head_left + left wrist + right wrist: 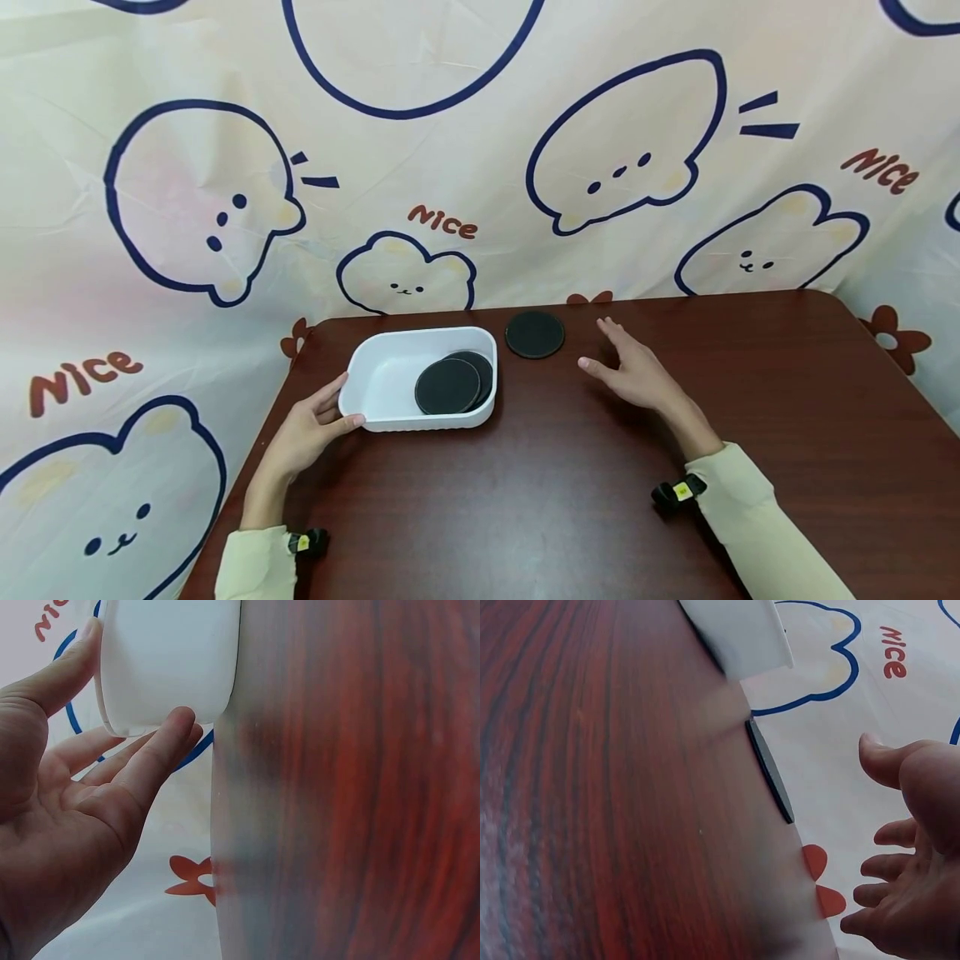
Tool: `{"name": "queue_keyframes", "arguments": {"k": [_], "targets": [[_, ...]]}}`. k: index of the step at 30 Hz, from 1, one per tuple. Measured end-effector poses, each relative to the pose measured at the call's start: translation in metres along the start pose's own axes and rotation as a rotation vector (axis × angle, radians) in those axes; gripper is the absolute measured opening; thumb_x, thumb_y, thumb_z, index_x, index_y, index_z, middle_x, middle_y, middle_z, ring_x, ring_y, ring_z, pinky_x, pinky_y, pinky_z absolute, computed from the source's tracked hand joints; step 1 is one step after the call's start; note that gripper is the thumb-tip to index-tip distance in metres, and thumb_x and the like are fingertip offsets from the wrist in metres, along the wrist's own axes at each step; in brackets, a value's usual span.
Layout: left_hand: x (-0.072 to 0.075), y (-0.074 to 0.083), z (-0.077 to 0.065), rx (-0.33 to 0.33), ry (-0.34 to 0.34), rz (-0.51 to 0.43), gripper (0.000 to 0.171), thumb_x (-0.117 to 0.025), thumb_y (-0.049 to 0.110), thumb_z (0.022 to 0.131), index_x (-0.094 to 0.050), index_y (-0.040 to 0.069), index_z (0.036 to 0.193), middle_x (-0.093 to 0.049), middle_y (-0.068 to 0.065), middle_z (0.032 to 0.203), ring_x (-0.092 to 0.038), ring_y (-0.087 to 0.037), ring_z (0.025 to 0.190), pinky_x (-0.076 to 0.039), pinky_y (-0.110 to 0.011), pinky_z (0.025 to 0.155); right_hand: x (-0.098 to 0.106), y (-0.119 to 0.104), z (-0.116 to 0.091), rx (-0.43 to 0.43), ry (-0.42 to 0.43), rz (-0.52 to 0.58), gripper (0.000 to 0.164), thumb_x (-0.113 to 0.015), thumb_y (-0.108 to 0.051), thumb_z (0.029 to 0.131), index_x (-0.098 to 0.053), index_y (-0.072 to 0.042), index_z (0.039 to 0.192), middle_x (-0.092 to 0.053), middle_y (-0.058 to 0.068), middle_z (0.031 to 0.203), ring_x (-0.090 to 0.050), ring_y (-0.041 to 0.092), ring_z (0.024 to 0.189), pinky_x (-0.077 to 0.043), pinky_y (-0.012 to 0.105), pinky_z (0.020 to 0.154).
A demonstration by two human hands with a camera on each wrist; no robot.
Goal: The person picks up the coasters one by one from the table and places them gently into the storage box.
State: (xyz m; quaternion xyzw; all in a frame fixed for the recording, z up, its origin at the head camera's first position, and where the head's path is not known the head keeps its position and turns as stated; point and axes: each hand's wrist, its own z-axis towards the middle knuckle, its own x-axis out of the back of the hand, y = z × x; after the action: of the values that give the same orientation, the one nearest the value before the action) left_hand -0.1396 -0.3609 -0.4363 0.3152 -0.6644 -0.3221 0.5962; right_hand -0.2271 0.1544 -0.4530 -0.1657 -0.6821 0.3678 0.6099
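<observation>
A white rectangular plastic bin stands on the brown table, with two round black coasters overlapping at its right end. My left hand holds the bin's near left corner, thumb along the near side and fingers at the left end. In the left wrist view the fingertips meet the bin's end wall. Another round black coaster lies flat on the table just right of the bin. To the right of that coaster, my right hand is held above the table, fingers extended and thumb apart, holding nothing.
The dark wood-grain table ends at the back against a hanging cloth printed with cartoon bears. Black cameras are strapped at the left wrist and right wrist.
</observation>
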Motion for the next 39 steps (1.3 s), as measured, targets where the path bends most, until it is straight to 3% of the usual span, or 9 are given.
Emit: {"name": "queue_keyframes", "arguments": {"k": [10, 18, 26, 39], "targets": [[0.001, -0.002, 0.000, 0.002, 0.003, -0.008, 0.089, -0.078, 0.027, 0.100, -0.027, 0.007, 0.170, -0.042, -0.029, 0.167, -0.055, -0.048, 0.145, -0.059, -0.037, 0.103, -0.003, 0.000, 0.007, -0.011, 0.007, 0.015, 0.090, -0.067, -0.045, 0.106, -0.022, -0.002, 0.171, -0.020, 0.024, 0.178, -0.024, 0.049, 0.163, -0.027, 0.070, 0.129], [0.000, -0.002, -0.001, 0.003, 0.004, -0.006, 0.088, -0.078, 0.025, 0.100, -0.027, 0.007, 0.170, -0.043, -0.029, 0.166, -0.055, -0.048, 0.145, -0.059, -0.036, 0.103, -0.010, 0.004, 0.019, -0.020, 0.023, 0.096, 0.087, -0.072, -0.039, 0.104, -0.027, -0.003, 0.169, -0.039, 0.028, 0.169, -0.048, 0.049, 0.150, -0.048, 0.062, 0.118], [-0.001, -0.004, 0.000, 0.004, 0.003, -0.023, 0.090, -0.080, 0.025, 0.099, -0.028, 0.006, 0.170, -0.042, -0.028, 0.167, -0.055, -0.048, 0.145, -0.058, -0.038, 0.104, -0.018, 0.007, 0.032, -0.039, 0.031, 0.195, 0.084, -0.074, -0.037, 0.103, -0.032, -0.005, 0.168, -0.044, 0.023, 0.168, -0.054, 0.044, 0.147, -0.050, 0.060, 0.118], [0.000, -0.002, 0.000, -0.011, 0.006, -0.032, 0.089, -0.080, 0.023, 0.098, -0.029, 0.005, 0.169, -0.042, -0.028, 0.167, -0.054, -0.048, 0.145, -0.060, -0.035, 0.102, -0.026, 0.003, 0.063, -0.056, 0.000, 0.252, 0.080, -0.074, -0.034, 0.103, -0.035, -0.010, 0.168, -0.044, 0.020, 0.169, -0.049, 0.041, 0.152, -0.046, 0.060, 0.120]]}}
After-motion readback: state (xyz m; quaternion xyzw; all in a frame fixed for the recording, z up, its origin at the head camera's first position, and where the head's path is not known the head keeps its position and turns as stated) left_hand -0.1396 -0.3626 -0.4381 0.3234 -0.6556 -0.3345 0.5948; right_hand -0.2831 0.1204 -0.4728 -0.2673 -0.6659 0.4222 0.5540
